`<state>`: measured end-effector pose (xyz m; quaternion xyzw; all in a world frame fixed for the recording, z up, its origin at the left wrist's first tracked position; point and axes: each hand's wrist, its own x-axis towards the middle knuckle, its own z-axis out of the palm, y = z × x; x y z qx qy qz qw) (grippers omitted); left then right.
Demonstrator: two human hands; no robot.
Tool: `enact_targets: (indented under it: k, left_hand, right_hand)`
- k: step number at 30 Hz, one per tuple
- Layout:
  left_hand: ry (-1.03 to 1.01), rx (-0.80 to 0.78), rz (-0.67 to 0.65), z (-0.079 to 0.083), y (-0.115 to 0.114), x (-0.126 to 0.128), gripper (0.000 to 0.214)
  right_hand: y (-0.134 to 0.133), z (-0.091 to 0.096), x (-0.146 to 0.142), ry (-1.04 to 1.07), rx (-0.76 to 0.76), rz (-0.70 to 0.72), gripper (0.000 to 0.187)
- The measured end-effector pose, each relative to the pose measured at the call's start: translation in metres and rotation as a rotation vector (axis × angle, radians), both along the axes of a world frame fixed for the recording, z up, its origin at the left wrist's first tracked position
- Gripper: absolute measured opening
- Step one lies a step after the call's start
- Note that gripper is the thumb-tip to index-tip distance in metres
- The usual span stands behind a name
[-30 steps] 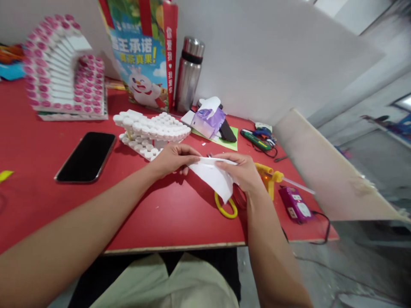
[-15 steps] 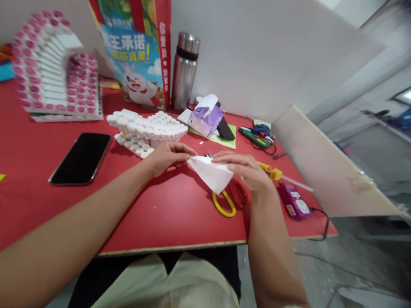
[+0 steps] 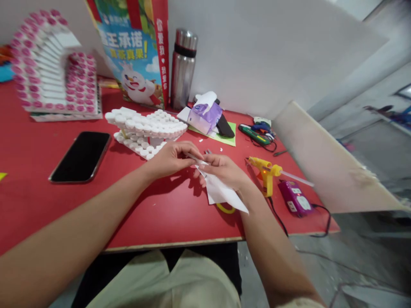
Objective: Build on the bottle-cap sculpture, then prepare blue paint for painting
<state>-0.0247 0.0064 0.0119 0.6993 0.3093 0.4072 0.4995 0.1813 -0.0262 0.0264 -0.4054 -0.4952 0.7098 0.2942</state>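
Note:
A piece of white paper [image 3: 221, 190] is held between my two hands above the red table. My left hand [image 3: 175, 159] pinches its upper left end, fingers closed. My right hand [image 3: 223, 169] is wrapped over the paper near the same end, thumb on top, with the loose part hanging down toward me. Beneath the paper lie scissors, whose yellow handle [image 3: 226, 208] partly shows; the rest is mostly covered. Just beyond my left hand stands a white craft piece [image 3: 146, 126] made of many small round rolls.
At right are a yellow glue gun [image 3: 266, 171] with a glue stick and a purple power socket [image 3: 295, 199]. A phone [image 3: 81, 157] lies left. Behind stand a pink-and-white craft [image 3: 30, 72], a printed bag [image 3: 135, 55], a steel flask [image 3: 184, 70] and a purple tissue pack [image 3: 205, 116].
My right hand has moved left and closed over the paper beside my left hand. The paper has turned, its loose end now pointing lower right. The glue gun is uncovered.

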Motion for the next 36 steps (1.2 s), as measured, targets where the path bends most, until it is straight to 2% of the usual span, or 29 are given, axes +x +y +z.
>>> enact_targets:
  k: [5, 6, 11, 16, 19, 21, 22, 24, 27, 29, 32, 36]
  left_hand:
    - [0.087, -0.213, 0.078, -0.006, 0.003, 0.001, 0.034]
    - [0.105, -0.204, 0.072, -0.006, 0.002, 0.001, 0.033]
    - [0.097, 0.028, 0.078, -0.008, 0.003, 0.002, 0.019]
    - [0.061, -0.028, 0.075, -0.009, 0.006, -0.001, 0.021]
    - [0.016, 0.048, 0.067, -0.007, 0.006, -0.001, 0.016]
    - [-0.013, 0.052, 0.089, -0.006, 0.005, 0.000, 0.015]
    - [-0.032, -0.010, 0.099, -0.005, 0.005, 0.001, 0.018]
    - [-0.081, -0.230, 0.087, -0.005, 0.004, 0.002, 0.032]
    - [-0.106, -0.566, -0.011, -0.005, 0.002, 0.006, 0.059]
    - [-0.079, -0.697, -0.063, -0.006, 0.001, 0.008, 0.067]
    - [-0.073, -0.788, -0.097, -0.006, -0.001, 0.008, 0.066]
    - [-0.006, -0.683, -0.183, -0.008, -0.001, 0.004, 0.060]
  right_hand:
    - [0.004, -0.008, 0.006, -0.091, 0.104, -0.076, 0.029]
    - [0.005, -0.009, 0.007, -0.097, 0.116, -0.071, 0.030]
    - [0.004, -0.009, 0.005, -0.116, 0.111, -0.002, 0.035]
    - [0.004, -0.009, 0.000, -0.036, 0.020, -0.071, 0.043]
    - [0.005, -0.010, -0.003, 0.000, -0.050, -0.095, 0.044]
    - [0.006, -0.011, -0.003, -0.011, -0.024, -0.113, 0.042]
    - [0.006, -0.011, -0.003, -0.030, 0.015, -0.133, 0.041]
    - [0.006, -0.012, -0.003, -0.115, 0.164, -0.193, 0.035]
    - [0.005, -0.012, -0.001, -0.383, 0.563, -0.219, 0.029]
    - [0.003, -0.012, -0.001, -0.555, 0.839, -0.159, 0.027]
    - [0.000, -0.011, -0.002, -0.687, 1.048, -0.066, 0.027]
    - [-0.002, -0.011, -0.005, -0.779, 1.095, -0.017, 0.030]
